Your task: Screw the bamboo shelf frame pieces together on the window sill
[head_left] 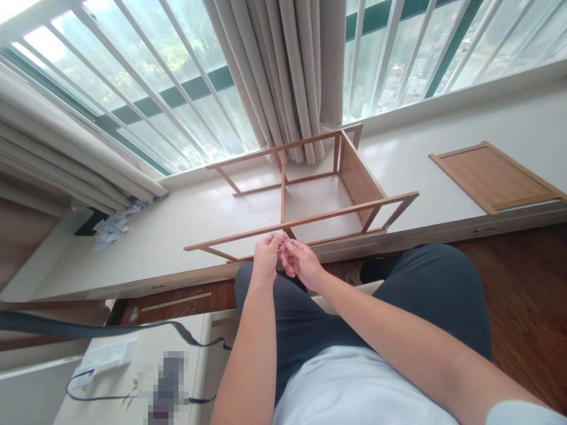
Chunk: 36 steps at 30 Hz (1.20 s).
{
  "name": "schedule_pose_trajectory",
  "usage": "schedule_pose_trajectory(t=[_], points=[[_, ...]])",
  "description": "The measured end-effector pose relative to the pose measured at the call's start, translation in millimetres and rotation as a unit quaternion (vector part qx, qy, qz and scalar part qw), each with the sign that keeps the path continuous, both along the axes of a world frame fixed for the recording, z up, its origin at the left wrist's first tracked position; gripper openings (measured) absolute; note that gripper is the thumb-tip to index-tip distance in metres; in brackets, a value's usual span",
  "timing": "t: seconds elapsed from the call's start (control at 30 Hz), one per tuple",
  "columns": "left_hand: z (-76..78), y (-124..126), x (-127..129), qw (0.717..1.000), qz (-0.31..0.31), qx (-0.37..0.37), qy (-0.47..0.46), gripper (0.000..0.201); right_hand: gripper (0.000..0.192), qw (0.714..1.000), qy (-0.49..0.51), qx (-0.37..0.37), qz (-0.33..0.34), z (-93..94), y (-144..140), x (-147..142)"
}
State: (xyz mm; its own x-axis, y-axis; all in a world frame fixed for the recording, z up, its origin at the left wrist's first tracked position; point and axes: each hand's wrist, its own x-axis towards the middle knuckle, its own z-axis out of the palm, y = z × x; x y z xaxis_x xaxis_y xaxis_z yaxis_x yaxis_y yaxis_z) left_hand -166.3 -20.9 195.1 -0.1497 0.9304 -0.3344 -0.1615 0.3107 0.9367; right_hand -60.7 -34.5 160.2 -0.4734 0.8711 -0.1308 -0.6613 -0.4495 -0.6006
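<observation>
My left hand [266, 255] and my right hand [303, 261] meet close together in front of the near side of a wooden frame [305, 219]. Fingers of both hands are pinched on a small, thin, silvery metal piece [284, 236], too small to name for certain. The frame lies on its side on the pale window ledge, with slim brown rails and one solid panel [358, 162] fitted toward its right end. A crossbar [283, 186] rises just beyond my fingertips.
A separate brown wooden panel [500, 176] lies on the ledge [398, 147] at right. Crumpled paper [110, 229] sits at the left end. Curtains [283, 71] hang behind the frame. At lower left, a cabinet top [186, 336] bears a power strip [104, 359], cords and a blurred-out object.
</observation>
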Motion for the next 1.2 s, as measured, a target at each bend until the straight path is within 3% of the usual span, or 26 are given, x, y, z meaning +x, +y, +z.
schedule_pose_trajectory(t=[0.27, 0.9, 1.2], points=[[2.8, -1, 2, 0.999, 0.016, -0.011, 0.030, 0.032, 0.032, 1.000, -0.021, 0.005, 0.022, -10.2, 2, -5], [1.9, 0, 4, 0.996, 0.065, 0.003, 0.056, 0.033, 0.036, 0.971, -0.185, 0.131, -0.074, -4.0, -3, 0], [-2.5, 2, 2, 0.998, 0.057, 0.005, 0.036, 0.032, 0.035, 0.961, -0.218, 0.149, -0.088, -5.3, -3, 1]])
